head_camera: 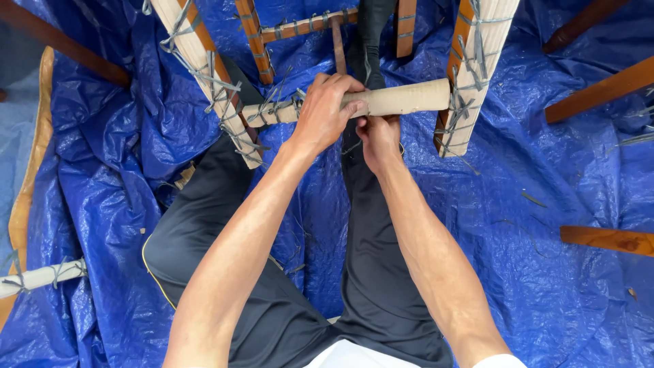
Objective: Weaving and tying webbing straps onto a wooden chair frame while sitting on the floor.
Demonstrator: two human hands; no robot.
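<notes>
A pale round wooden bar (402, 99) runs across between two upright side rails of a wooden frame (477, 68). My left hand (325, 112) wraps over the bar from above, near its middle. My right hand (379, 140) is just below the bar, fingers curled up against its underside; what it pinches is hidden. Grey cord lashings (269, 109) bind the bar's left end to the left rail (204, 75), and more cord binds the right joint (458, 109). My legs in dark trousers (368, 272) stretch under the frame.
A crumpled blue tarpaulin (545, 218) covers the floor. Loose brown wooden pieces (606, 238) lie at the right and top right (599, 92). Another pale bar with cord (41, 276) lies at the left edge. Brown cross slats (300, 27) sit at the top.
</notes>
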